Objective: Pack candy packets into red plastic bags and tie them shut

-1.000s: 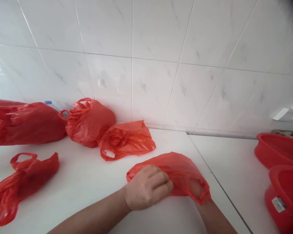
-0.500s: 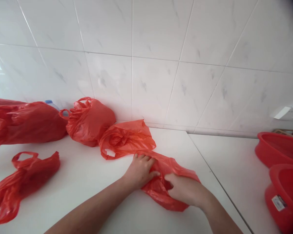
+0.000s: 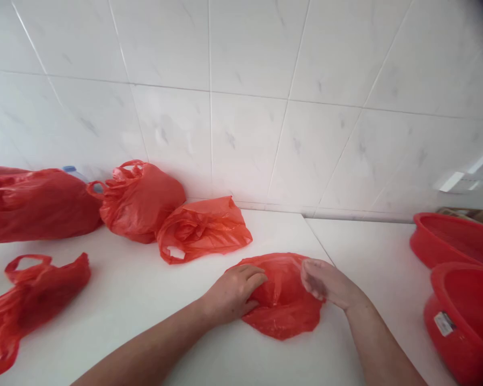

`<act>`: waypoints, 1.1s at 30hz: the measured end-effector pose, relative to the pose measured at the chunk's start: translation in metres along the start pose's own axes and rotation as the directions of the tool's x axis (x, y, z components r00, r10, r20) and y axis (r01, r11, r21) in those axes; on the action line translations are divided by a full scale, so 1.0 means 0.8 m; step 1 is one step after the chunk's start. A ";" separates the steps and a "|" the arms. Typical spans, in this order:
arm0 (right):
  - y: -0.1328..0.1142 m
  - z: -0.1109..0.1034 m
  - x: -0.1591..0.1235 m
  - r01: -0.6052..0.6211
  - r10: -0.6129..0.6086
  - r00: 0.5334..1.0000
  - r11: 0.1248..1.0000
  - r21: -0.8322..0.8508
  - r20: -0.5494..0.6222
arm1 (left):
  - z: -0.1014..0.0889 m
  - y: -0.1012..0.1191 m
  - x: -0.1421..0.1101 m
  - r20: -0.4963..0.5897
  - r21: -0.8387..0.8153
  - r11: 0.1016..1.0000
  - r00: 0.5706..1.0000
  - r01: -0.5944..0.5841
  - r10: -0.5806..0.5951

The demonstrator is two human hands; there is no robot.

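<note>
A thin red plastic bag (image 3: pixel 284 305), bunched into a rounded heap, lies on the white tabletop between my hands. At its left side my left hand (image 3: pixel 236 292) grips the film with curled fingers, the thumb lower down. On the opposite side my right hand (image 3: pixel 330 281) is closed around the bag's edge, its fingers slightly blurred. What the bag holds, if anything, cannot be made out. Just behind lies another crumpled red plastic bag (image 3: pixel 209 230), flattened, with a loop handle.
A full red bag (image 3: pixel 147 201) and a larger one (image 3: pixel 44 206) stand along the tiled wall, with a blue-capped bottle (image 3: pixel 73 171) behind. A smaller tied bag (image 3: pixel 50 292) lies front left. Two red basins (image 3: pixel 443 311) stand right, beyond a table seam.
The bag in my hands has gone from stretched out to a rounder bundle, drawn away from the flat bag behind. My right hand has moved from over the bag to its right edge.
</note>
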State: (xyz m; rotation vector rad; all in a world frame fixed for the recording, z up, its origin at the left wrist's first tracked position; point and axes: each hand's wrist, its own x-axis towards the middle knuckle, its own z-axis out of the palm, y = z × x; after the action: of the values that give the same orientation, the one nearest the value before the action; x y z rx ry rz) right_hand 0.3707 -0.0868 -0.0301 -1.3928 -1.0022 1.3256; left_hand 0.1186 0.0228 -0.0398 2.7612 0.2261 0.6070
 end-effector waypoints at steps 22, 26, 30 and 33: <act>-0.054 0.090 -0.014 -0.169 -0.274 0.917 0.389 -0.906 -0.289 | -0.013 -0.011 -0.008 -0.136 0.011 1.000 0.990 0.024 -0.022; -0.093 0.124 -0.074 -0.061 -0.408 0.869 0.470 -0.881 -0.278 | -0.005 -0.033 -0.007 -0.049 -0.023 0.987 0.986 0.160 -0.161; -0.109 0.092 -0.145 -0.095 -0.478 0.786 0.534 -0.840 -0.392 | 0.005 -0.037 -0.004 -0.015 0.010 0.967 0.967 0.254 -0.253; -0.102 0.006 -0.191 -0.353 -0.511 0.608 0.511 -0.784 -0.608 | 0.008 -0.035 -0.003 -0.014 -0.008 0.963 0.963 0.268 -0.268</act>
State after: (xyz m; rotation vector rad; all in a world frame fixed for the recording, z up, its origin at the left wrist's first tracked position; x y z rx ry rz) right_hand 0.3570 -0.2154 0.0851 -2.3379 -1.0628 -0.1875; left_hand 0.1167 0.0467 -0.0552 2.6557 0.5898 0.5544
